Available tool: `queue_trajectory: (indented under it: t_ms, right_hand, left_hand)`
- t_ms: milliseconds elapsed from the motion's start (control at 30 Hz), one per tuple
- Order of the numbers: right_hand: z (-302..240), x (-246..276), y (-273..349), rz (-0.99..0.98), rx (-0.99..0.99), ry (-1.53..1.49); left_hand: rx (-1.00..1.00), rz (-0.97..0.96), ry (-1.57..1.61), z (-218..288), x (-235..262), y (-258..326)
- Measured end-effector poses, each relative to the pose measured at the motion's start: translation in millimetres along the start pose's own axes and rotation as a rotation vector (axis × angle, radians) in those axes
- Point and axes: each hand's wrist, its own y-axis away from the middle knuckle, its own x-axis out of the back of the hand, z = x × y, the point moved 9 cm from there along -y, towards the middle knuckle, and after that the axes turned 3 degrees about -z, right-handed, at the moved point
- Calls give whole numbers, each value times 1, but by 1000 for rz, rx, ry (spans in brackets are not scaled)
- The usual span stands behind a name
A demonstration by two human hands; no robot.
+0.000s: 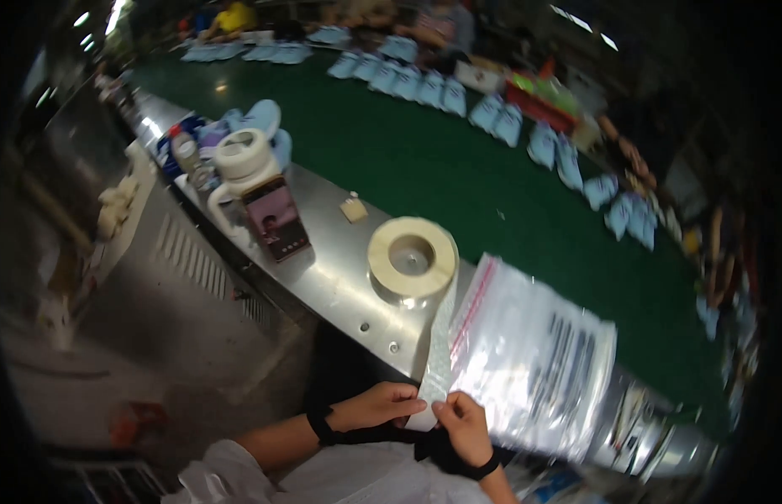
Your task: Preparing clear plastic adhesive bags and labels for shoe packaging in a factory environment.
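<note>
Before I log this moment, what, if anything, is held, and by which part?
The left hand and right hand both hold the pale strip near its loose end.

Phone (276,220) by wht. jug (246,168), red-capped btl. (186,151) nr., lt.-blue shoes (430,91) on grn. belt (349,139)

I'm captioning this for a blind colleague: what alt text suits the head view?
A person's left hand and right hand pinch a pale strip running from a cream roll on a metal ledge, beside clear plastic bags. Beyond, blue shoes line a green surface.
</note>
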Motion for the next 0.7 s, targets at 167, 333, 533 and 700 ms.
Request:
queue_trajectory:
  t_ms: [167,333,533,700]
  right_hand:
    - [18,16,17,-145,-17,74]
    - [-7,-10,24,-236,48,81]
    - [5,-19,55,-348,-21,207]
    - [45,4,49,-217,55,334]
  left_hand:
    - [-227,135,406,51,40,-39]
    - [-349,297,605,50,87,-54]
    - [-647,807,172,32,84,1]
    - [-804,877,-601,45,31,11]
